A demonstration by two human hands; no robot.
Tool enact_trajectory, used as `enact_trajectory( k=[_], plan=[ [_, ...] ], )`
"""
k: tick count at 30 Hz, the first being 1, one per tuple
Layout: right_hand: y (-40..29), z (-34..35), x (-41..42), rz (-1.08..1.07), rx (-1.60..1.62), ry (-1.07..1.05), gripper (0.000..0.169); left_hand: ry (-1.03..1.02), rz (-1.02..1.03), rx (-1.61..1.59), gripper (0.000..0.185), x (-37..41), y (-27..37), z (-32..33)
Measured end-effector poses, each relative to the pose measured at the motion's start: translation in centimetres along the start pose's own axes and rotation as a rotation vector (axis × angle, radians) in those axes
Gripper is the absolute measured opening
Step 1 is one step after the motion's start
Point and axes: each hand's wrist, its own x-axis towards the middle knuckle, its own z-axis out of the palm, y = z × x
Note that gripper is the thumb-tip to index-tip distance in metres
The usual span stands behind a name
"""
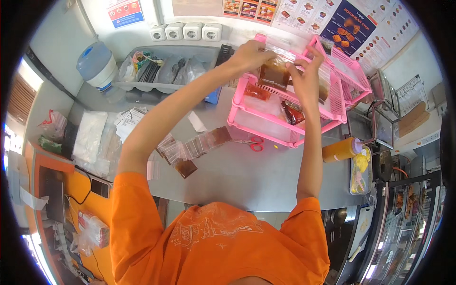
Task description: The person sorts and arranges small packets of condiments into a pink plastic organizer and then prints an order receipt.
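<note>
A clear plastic sachet of brown sauce (274, 75) hangs over the rear part of a pink plastic rack (263, 107). My left hand (252, 55) grips its upper left side. At its right edge, the thumb and a finger of my right hand (307, 71) pinch the plastic, with another finger raised. Inside the rack lie a sachet of orange-red sauce (257, 92) and a dark red sachet (293, 112). Another brown sachet (323, 93) shows behind my right wrist. On the metal table, a strip of overlapping sachets (194, 146) ends in a brown one (185, 167).
Red-handled scissors (254, 143) lie before the rack. A squeeze bottle of yellow sauce (340, 151) and a clear tub (359, 174) are at right. Left are papers (130, 121), plastic bags (91, 137) and a grey cutlery tray (164, 85). A second pink basket (351, 71) stands behind.
</note>
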Motion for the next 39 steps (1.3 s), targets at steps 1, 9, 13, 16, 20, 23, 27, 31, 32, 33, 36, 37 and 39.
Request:
enact_trajectory(
  k=[1,9,13,16,20,23,27,31,32,33,36,37,39],
  plan=[
    [0.4,0.5,0.5,0.020,-0.007,-0.020,0.060,0.003,-0.018,0.054,0.046,0.9,-0.2,-0.5],
    [1.7,1.3,1.3,0.208,-0.110,-0.135,0.068,-0.100,-0.111,0.127,0.082,1.1,1.2,-0.8],
    [1.7,1.4,1.3,0.224,-0.170,-0.131,0.071,-0.115,-0.105,0.146,0.088,1.2,1.6,-0.7],
    [1.5,1.2,1.4,0.208,-0.232,-0.113,0.072,-0.128,-0.116,0.144,0.086,1.3,1.7,-0.5],
    [0.5,1.4,1.6,0.255,-0.268,-0.131,0.071,-0.214,-0.073,0.136,0.080,1.6,1.3,-0.8],
    [0.6,1.3,1.8,0.207,-0.322,-0.126,0.070,-0.180,-0.073,0.195,0.074,2.0,1.4,-0.5],
    [-0.5,0.9,2.0,0.171,-0.329,-0.152,0.071,-0.215,-0.089,0.203,0.073,2.3,0.8,-0.5],
    [-1.0,0.2,1.4,-0.092,-0.475,-0.019,0.071,-0.223,-0.104,0.154,0.076,2.2,1.3,-0.4],
    [-1.0,-0.1,1.1,-0.231,-0.516,0.054,0.070,-0.235,-0.116,0.121,0.078,2.1,1.5,-0.3],
    [-1.5,-0.1,0.8,-0.168,-0.319,-0.047,0.068,-0.221,-0.139,0.062,0.078,2.0,1.6,-0.2],
    [-3.7,0.2,-0.4,-0.006,0.090,-0.353,0.062,-0.191,-0.181,-0.095,0.080,1.7,1.4,-0.3],
    [-4.4,0.4,-0.8,0.026,0.106,-0.465,0.061,-0.186,-0.178,-0.133,0.080,1.9,1.1,-0.5],
    [-4.6,0.3,-1.2,0.063,0.133,-0.551,0.061,-0.166,-0.179,-0.199,0.081,1.8,0.7,-0.6]
  ],
)
